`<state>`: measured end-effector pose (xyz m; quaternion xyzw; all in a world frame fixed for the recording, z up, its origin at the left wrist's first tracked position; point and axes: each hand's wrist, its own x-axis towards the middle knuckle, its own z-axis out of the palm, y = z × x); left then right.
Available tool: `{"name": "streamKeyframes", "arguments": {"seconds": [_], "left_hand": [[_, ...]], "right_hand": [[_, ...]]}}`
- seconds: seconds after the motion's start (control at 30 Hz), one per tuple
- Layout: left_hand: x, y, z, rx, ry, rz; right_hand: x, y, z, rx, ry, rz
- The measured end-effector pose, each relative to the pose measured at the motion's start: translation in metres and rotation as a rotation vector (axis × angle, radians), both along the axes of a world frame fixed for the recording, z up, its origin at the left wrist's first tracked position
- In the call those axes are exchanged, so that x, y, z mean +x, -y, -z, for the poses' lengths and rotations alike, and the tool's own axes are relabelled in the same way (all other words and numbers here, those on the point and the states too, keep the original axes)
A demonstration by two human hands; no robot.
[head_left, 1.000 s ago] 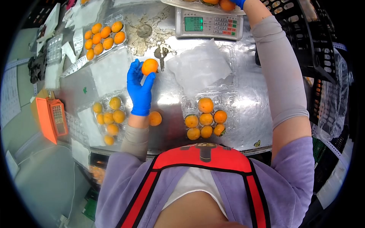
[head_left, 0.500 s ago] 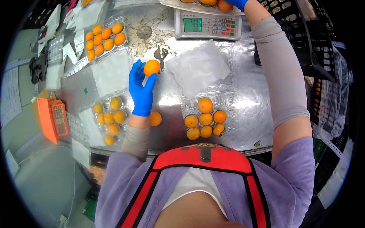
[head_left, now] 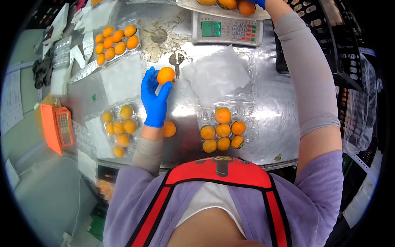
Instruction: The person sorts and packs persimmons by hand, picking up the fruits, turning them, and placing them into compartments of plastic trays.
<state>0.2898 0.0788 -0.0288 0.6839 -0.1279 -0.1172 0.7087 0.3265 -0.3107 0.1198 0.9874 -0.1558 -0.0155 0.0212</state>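
My left hand (head_left: 154, 105), in a blue glove, holds one persimmon (head_left: 166, 75) between thumb and fingers above the metal table. Below that wrist a loose persimmon (head_left: 169, 129) lies on the table. At the top edge my right hand (head_left: 260, 2), also blue-gloved, is mostly cut off, beside several persimmons (head_left: 246, 8) on the pan (head_left: 193, 5) of a digital scale (head_left: 227, 36); its fingers are hidden. In front of me a clear plastic tray (head_left: 252, 111) holds several persimmons (head_left: 223, 130), with a white foam sheet (head_left: 216, 76) over its far half.
To the left stand two more clear trays with persimmons (head_left: 118, 127) and persimmons (head_left: 119, 48). An orange-cased device (head_left: 51, 127) is at the far left. Black crates (head_left: 329, 49) stand at the right, with clear plastic film (head_left: 358, 119) below. Paper strips (head_left: 84, 70) lie at upper left.
The view has shifted slightly. My right hand has moved a little farther out past the top edge, and the scale's display looks different. My left hand still holds its persimmon.
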Motion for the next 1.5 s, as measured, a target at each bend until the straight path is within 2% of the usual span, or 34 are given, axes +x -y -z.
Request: {"name": "streamKeyframes", "arguments": {"seconds": [0.03, 0.07, 0.13, 0.17, 0.23, 0.27, 0.33, 0.37, 0.4, 0.47, 0.53, 0.6, 0.67, 0.73, 0.77, 0.83, 0.87, 0.97, 1.0, 1.07, 1.13, 1.27, 1.33, 1.37, 1.43, 1.5], "left_hand": [[0.000, -0.001, -0.001, 0.014, -0.002, -0.001], [0.000, -0.002, -0.002, 0.028, -0.006, -0.001], [-0.001, -0.003, -0.004, 0.031, -0.003, -0.002], [-0.001, -0.004, -0.004, 0.037, -0.002, -0.003], [-0.001, -0.004, -0.002, 0.031, 0.012, -0.004], [-0.001, -0.004, -0.002, 0.027, 0.021, -0.002], [-0.002, -0.003, -0.002, 0.031, 0.020, 0.003], [-0.002, -0.002, -0.003, 0.033, 0.019, 0.006], [-0.003, -0.001, -0.004, 0.034, 0.020, 0.008], [-0.004, 0.002, -0.006, 0.025, 0.008, 0.028], [-0.006, 0.005, -0.004, 0.022, 0.004, 0.038], [-0.009, 0.009, -0.004, 0.016, -0.003, 0.048], [-0.012, 0.012, -0.006, 0.034, 0.011, 0.058], [-0.014, 0.014, -0.007, 0.031, 0.019, 0.064], [-0.015, 0.015, -0.007, 0.029, 0.028, 0.069], [-0.018, 0.015, -0.008, 0.038, 0.046, 0.070], [-0.019, 0.016, -0.008, 0.048, 0.064, 0.071], [-0.021, 0.017, -0.008, 0.075, 0.092, 0.111], [-0.022, 0.018, -0.009, 0.080, 0.091, 0.106], [-0.024, 0.023, -0.013, 0.099, 0.169, 0.134], [-0.028, 0.025, -0.023, 0.113, 0.223, 0.142], [-0.032, 0.024, -0.031, 0.255, 0.418, 0.162], [-0.032, 0.024, -0.031, 0.343, 0.642, 0.225], [-0.032, 0.026, -0.030, 0.339, 0.641, 0.225], [-0.033, 0.029, -0.029, 0.373, 0.821, 0.251], [-0.033, 0.028, -0.025, 0.398, 0.819, 0.270]], "right_hand": [[-0.006, 0.009, 0.010, 0.079, 0.147, -0.032], [-0.015, 0.017, 0.022, 0.079, 0.149, -0.032], [-0.031, 0.028, 0.044, 0.721, 0.808, -0.096], [-0.041, 0.016, 0.042, 0.721, 0.809, -0.100], [-0.082, -0.014, 0.039, 1.031, 1.122, -0.005], [-0.111, -0.009, 0.049, 1.007, 0.882, 0.044], [-0.154, -0.045, 0.074, 1.123, 0.982, 0.209], [-0.175, -0.061, 0.086, 0.959, 0.929, 0.186], [-0.195, -0.076, 0.104, 0.961, 0.940, 0.212], [-0.233, -0.102, 0.121, 0.766, 0.811, 0.328], [-0.258, -0.107, 0.150, 0.732, 0.853, 0.359], [-0.277, -0.107, 0.160, 0.573, 0.752, 0.529], [-0.290, -0.098, 0.171, 0.536, 0.734, 0.560], [-0.298, -0.094, 0.180, 0.389, 0.650, 0.638], [-0.297, -0.095, 0.177, 0.389, 0.650, 0.638], [-0.293, -0.099, 0.169, 0.107, 0.611, 0.490], [-0.285, -0.103, 0.160, 0.108, 0.609, 0.490], [-0.246, -0.132, 0.128, 0.373, 0.798, 0.315], [-0.237, -0.143, 0.127, 0.379, 0.796, 0.312], [-0.219, -0.161, 0.126, 0.725, 0.783, 0.203], [-0.200, -0.184, 0.115, 1.094, 0.774, 0.213], [-0.177, -0.212, 0.117, 1.053, 0.679, 0.112], [-0.166, -0.226, 0.116, 1.128, 0.661, 0.099], [-0.163, -0.229, 0.115, 1.162, 0.652, 0.093], [-0.159, -0.232, 0.114, 1.183, 0.627, 0.115], [-0.158, -0.229, 0.115, 1.175, 0.570, 0.129]]}}
